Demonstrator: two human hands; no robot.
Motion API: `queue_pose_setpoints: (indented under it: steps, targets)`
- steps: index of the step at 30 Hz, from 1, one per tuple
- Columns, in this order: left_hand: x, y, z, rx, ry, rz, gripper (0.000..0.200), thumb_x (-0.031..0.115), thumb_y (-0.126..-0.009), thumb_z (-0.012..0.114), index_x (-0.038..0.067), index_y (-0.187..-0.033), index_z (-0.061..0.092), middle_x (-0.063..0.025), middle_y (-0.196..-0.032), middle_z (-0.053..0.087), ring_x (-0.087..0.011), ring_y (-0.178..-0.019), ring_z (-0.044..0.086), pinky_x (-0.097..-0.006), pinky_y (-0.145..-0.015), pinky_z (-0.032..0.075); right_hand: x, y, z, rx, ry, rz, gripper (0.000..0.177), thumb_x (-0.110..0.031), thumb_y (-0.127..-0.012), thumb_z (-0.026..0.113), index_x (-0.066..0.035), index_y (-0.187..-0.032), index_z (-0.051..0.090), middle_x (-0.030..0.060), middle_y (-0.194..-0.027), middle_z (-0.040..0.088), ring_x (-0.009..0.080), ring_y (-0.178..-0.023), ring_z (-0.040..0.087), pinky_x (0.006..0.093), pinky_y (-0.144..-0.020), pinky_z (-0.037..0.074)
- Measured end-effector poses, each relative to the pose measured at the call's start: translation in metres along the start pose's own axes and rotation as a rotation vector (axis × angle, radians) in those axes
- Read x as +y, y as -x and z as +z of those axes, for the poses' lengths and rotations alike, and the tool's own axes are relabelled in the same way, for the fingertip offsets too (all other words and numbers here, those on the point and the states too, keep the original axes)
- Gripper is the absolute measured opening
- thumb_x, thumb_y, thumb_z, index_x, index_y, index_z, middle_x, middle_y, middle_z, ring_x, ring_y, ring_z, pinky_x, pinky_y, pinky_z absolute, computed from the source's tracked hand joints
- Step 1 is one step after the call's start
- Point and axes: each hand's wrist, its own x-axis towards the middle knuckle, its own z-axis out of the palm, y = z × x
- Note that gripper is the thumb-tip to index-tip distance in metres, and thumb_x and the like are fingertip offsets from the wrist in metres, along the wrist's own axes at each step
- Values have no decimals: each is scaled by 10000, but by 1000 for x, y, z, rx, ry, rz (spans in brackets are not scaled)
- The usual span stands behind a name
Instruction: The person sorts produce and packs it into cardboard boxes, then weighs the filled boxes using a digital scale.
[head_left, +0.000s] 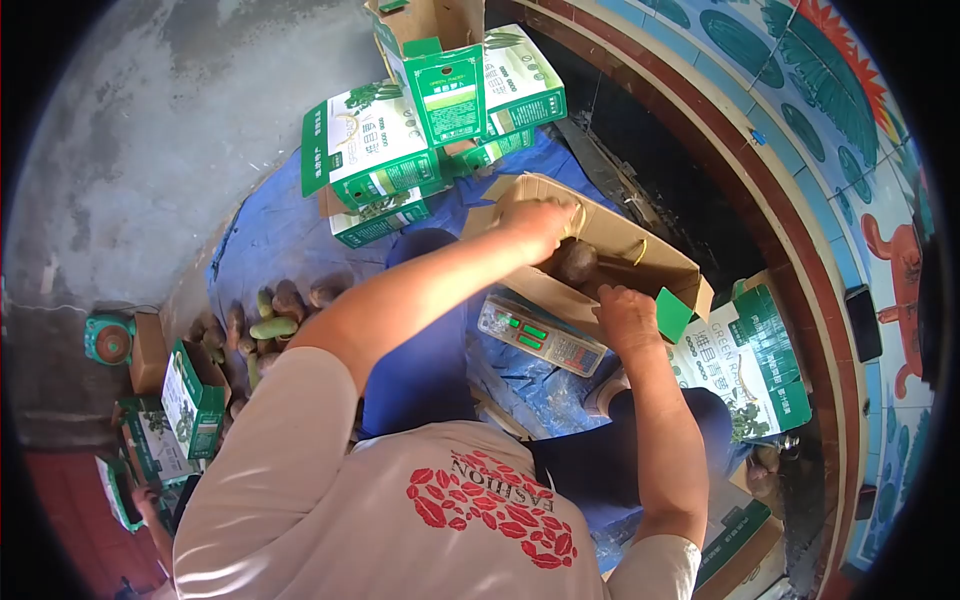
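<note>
An open cardboard box (635, 225) stands in front of me, with a dark round vegetable (575, 262) inside. My left hand (540, 228) is at the box's left end, its fingers bent near a yellow cord; what they hold, if anything, is hidden. On the near wall of the box rests my right hand (628, 318), fingers curled over the edge beside a green flap (673, 314). Just below the box is a digital scale (540, 335) with lit green displays.
Green and white cartons (375, 135) are stacked at the top, and another carton (745, 365) lies at the right. Long vegetables (273, 328) are piled on the blue sheet (290, 225) at the left. At the far left, another person's hand (145, 500) shows near boxes.
</note>
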Motion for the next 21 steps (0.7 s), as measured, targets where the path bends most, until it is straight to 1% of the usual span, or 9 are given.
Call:
queue_pose_setpoints:
  steps: [1, 2, 5, 11, 13, 15, 17, 19, 21]
  targets:
    - [5, -3, 8, -25, -98, 4, 445, 160, -762, 664, 106, -1171, 497, -128, -1020, 610, -319, -999, 608, -403, -823, 493, 0, 1, 1, -2, 2, -5, 226, -326, -799, 669, -123, -880, 614, 55, -832, 659, 227, -802, 672, 336, -675, 535]
    - [10, -7, 16, -105, -128, -49, 466, 165, -782, 662, 103, -1209, 487, -138, -1101, 594, -316, -1041, 593, -399, -865, 483, -1, 2, 0, 1, -8, -6, 226, -317, -799, 669, -117, -883, 607, 64, -831, 656, 236, -802, 668, 346, -679, 532]
    - [10, -7, 21, -21, 26, -37, 497, 177, -796, 664, 110, -1248, 469, -149, -1164, 574, -317, -1069, 579, -404, -891, 471, -1, 3, -2, 10, -11, -17, 226, -308, -792, 673, -116, -886, 600, 71, -834, 652, 240, -797, 662, 355, -679, 526]
    - [-15, 36, -62, 287, 208, 53, 388, 240, -790, 682, 110, -1135, 565, -126, -1081, 615, -312, -1023, 586, -412, -887, 474, 0, 0, 15, 87, 81, -87, 214, -301, -767, 686, -140, -882, 606, 47, -831, 647, 212, -786, 659, 332, -659, 526]
    - [-49, 63, -72, 428, 250, 31, 304, 223, -801, 665, 103, -1071, 589, -132, -1057, 616, -330, -981, 589, -410, -840, 487, -1, 0, 19, 86, 103, -98, 207, -288, -767, 686, -141, -887, 604, 51, -829, 644, 215, -793, 656, 336, -663, 525]
    - [-92, 99, -77, 591, 144, 41, 276, 220, -809, 656, 91, -1046, 597, -138, -1044, 620, -340, -963, 590, -406, -831, 486, 0, -1, 18, 85, 53, -128, 186, -264, -772, 678, -141, -885, 598, 63, -829, 640, 233, -801, 653, 356, -672, 525]
    - [-136, 142, -73, 501, 123, -173, 278, 215, -804, 662, 75, -1037, 602, -146, -1027, 625, -348, -958, 590, -406, -841, 482, 0, -2, 15, 85, 16, -143, 163, -241, -779, 668, -138, -882, 594, 74, -824, 635, 252, -805, 648, 375, -685, 524]
    - [-187, 191, -42, 517, 43, -325, 290, 232, -802, 659, 72, -1037, 606, -149, -1030, 630, -353, -965, 589, -413, -844, 479, -1, -2, 11, 87, -15, -146, 140, -219, -788, 656, -134, -877, 590, 85, -815, 628, 272, -807, 643, 393, -700, 523]
    - [-223, 246, -9, 390, 50, -544, 309, 258, -798, 653, 74, -1044, 619, -161, -1053, 626, -363, -975, 585, -426, -846, 476, -2, -5, 9, 67, -43, -139, 118, -192, -806, 630, -122, -890, 587, 96, -824, 628, 292, -820, 634, 402, -715, 515]
